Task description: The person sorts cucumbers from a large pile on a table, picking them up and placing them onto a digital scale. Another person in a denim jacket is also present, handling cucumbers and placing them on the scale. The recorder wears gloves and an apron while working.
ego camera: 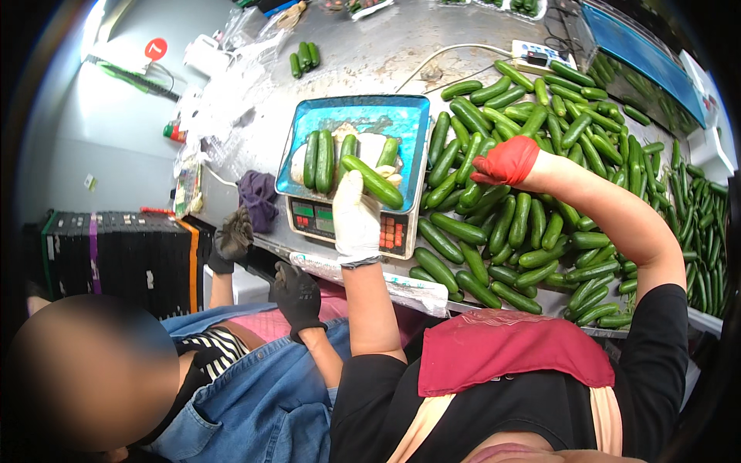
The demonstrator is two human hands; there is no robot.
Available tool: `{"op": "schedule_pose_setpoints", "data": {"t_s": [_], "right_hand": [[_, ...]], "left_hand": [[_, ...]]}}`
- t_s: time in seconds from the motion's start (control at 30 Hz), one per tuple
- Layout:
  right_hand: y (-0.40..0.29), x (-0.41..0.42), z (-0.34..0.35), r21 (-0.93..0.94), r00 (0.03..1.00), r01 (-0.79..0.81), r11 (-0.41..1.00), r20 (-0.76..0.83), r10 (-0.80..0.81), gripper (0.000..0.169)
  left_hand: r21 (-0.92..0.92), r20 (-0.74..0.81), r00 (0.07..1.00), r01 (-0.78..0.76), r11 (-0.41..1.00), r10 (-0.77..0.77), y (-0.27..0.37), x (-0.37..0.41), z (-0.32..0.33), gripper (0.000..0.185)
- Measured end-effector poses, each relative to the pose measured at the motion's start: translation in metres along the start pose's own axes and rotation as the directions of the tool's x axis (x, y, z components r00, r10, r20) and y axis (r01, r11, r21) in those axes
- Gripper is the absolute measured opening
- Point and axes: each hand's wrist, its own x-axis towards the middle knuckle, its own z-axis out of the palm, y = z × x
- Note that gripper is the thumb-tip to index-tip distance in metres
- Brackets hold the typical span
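Note:
My left hand [357,223], in a white glove, grips a cucumber [372,182] just above the pan [414,116] of a weighing scale. Its fingertips show past the cucumber, by the lower end of another cucumber [388,151]; whether they touch that one too is hard to tell. To the left, a pair of cucumbers [318,162] lies side by side on the pan, with one more [348,146] near them. Red-gloved, my right hand [506,162] reaches over a large heap of cucumbers [524,217], fingers curled downward. Whether it holds one is hidden from this angle.
At my left stands a co-worker whose black-gloved hands [298,295] are near the table edge. Three cucumbers [304,58] sit behind the scale. A power strip [541,55] with cables lies at the back. Purple cloth [257,199] and clear plastic bags [231,104] lie left.

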Motion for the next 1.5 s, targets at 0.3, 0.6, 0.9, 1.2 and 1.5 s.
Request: {"op": "schedule_pose_setpoints", "data": {"t_s": [0.3, 0.6, 0.9, 1.2, 1.5], "right_hand": [[-0.012, 0.096, -0.006, 0.011, 0.965, 0.203, 0.979, -0.172, -0.198, 0.035], [-0.064, 0.016, -0.007, 0.893, 0.851, -0.398, 0.212, 0.273, 0.449, 0.044], [-0.104, -0.106, 0.009, 0.88, 0.864, -0.33, -0.34, 0.427, 0.268, 0.03], [-0.122, -0.127, 0.015, 0.902, 0.838, -0.325, -0.283, 0.414, 0.355, 0.04], [-0.132, -0.139, 0.026, 0.909, 0.721, -0.379, -0.174, 0.408, 0.56, 0.028]], "left_hand": [[-0.157, -0.053, 0.997, 0.05, 0.986, -0.059, -0.023, -0.041, -0.027, 0.053], [-0.05, -0.006, 0.972, 0.235, 0.971, -0.236, -0.054, -0.095, -0.004, 0.051], [0.0, 0.429, 0.67, 0.67, 0.742, -0.605, -0.136, -0.133, 0.037, 0.042], [0.078, 0.454, 0.622, 0.686, 0.723, -0.638, -0.137, -0.146, 0.033, 0.038], [0.76, 0.306, 0.863, 0.034, 0.649, -0.403, -0.124, -0.147, 0.047, 0.042]]}}
